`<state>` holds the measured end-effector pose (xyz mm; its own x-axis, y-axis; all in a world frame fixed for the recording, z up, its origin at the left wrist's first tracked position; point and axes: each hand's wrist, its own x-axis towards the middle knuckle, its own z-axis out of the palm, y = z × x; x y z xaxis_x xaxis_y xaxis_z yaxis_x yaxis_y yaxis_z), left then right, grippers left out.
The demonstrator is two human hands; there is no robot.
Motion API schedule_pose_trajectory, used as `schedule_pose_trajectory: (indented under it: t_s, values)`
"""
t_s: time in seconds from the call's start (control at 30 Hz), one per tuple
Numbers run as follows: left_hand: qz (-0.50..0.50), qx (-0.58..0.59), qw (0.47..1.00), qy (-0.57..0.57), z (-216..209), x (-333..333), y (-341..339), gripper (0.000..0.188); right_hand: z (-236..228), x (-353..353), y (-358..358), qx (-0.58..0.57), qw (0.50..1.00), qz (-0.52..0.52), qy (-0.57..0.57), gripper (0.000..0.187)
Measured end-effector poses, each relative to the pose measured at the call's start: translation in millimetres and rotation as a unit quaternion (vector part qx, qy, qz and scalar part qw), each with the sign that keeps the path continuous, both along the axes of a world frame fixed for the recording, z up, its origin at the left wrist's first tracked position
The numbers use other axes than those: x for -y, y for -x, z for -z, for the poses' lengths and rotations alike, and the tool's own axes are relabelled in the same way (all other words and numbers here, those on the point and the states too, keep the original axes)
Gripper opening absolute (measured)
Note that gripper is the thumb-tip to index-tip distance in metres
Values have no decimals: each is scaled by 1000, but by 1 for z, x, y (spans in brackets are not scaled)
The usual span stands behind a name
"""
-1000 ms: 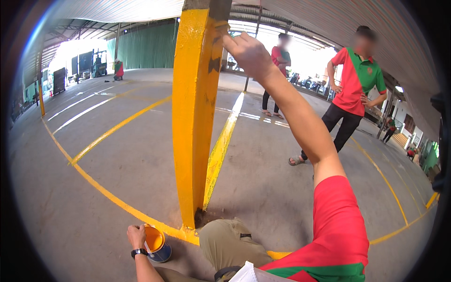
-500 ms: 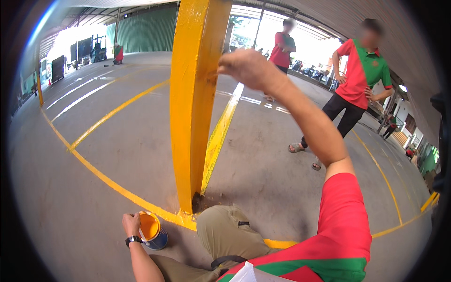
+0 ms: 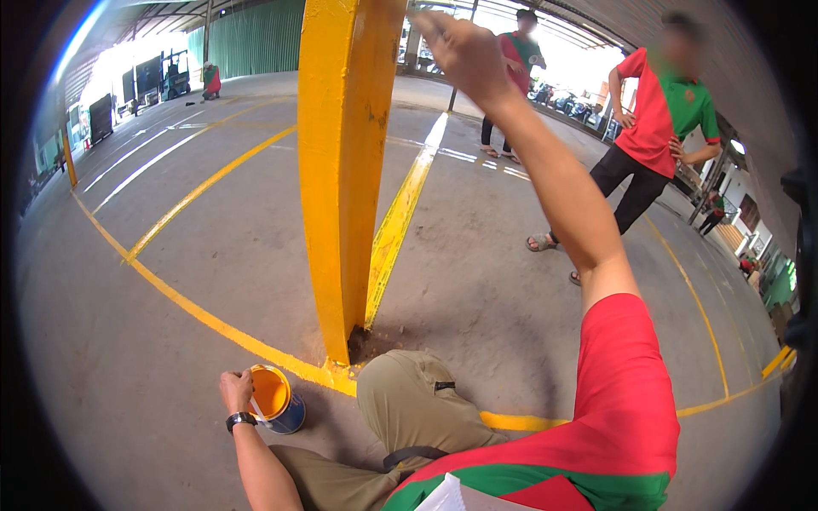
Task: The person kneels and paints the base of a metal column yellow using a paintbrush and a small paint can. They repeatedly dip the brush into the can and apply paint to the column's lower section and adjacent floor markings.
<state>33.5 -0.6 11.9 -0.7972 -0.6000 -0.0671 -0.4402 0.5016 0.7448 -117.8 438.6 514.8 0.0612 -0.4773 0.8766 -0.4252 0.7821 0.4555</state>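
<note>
Post [image 3: 345, 170] stands upright, long axis vertical. Right hand [image 3: 464, 51] reaches high beside it, grip unclear. Left hand [image 3: 236, 390] holds the near paint can [image 3: 274, 399], mouth up.

Concrete floor [image 3: 213, 281] crossed by yellow lines [image 3: 196, 183]; green corrugated wall [image 3: 256, 38] at upper left; roof beams above; bright daylight enters from open sides at top and upper left.

Place: large open-sided industrial shed or warehouse yard.
Floor: bare concrete floor [image 3: 213, 281] crossed by painted yellow lines [image 3: 204, 183].
Structure: yellow steel column [image 3: 345, 170] at 12 o'clock, metal roof overhead.
Walls: green corrugated wall [image 3: 256, 38] at 11 o'clock.
Equipment: forklift [image 3: 176, 72] parked far off at 10 o'clock.
</note>
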Motion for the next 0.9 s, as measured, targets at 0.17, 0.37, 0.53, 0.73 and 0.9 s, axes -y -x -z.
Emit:
schedule_pose_trajectory:
  t_s: [0.17, 0.37, 0.53, 0.73, 0.9]
  values:
    - [3, 15, 1000, 17, 4, 1, 2, 32, 114, 1, -4, 127, 990, -62, -8, 21]
    - [16, 34, 999, 17, 4, 1, 0, 34, 65, -15, -7, -10, 999, -13, -35, 15]
    - [21, 23, 999, 17, 5, -1, -2, 34, 60, -6, 7, -128, 968, 99, -193, 13]
    - [23, -1, 1000, -3, 15, 4, 1, 33, 110, -4, -31, -68, 965, 73, -244, 21]
    - [28, 19, 999, -12, 16, 0, 2, 35, 37, -8, 1, -192, 949, 100, -229, 9]
